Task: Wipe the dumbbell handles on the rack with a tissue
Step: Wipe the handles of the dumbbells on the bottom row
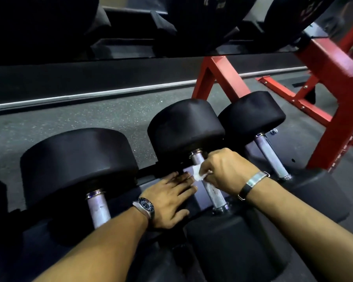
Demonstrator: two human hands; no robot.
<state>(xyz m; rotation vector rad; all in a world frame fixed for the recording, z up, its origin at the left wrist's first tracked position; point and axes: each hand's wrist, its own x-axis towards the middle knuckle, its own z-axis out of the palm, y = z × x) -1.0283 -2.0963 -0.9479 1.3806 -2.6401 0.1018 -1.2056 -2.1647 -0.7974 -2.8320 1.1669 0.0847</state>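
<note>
1. Left hand (170, 198), watch (145, 206) on the wrist, lies flat on the dark rack shelf (194, 200) just left of the middle handle. Fingers straight, close together, holding nothing. Likely bracing the body.
2. Right hand (224, 169), band (253, 180) on the wrist, curls over the middle dumbbell handle (213, 192). Fingers pinch a crumpled white tissue (198, 174) against the handle's upper part; probably mid-wipe.
3. Lower part of that handle is bare, with a dark smudge showing; judged not yet cleaned.
4. Left dumbbell handle (99, 208) and right dumbbell handle (271, 155): no hand on either.
5. Further back: red rack frame (334, 127), speckled floor (90, 119), upper shelf in shadow.
</note>
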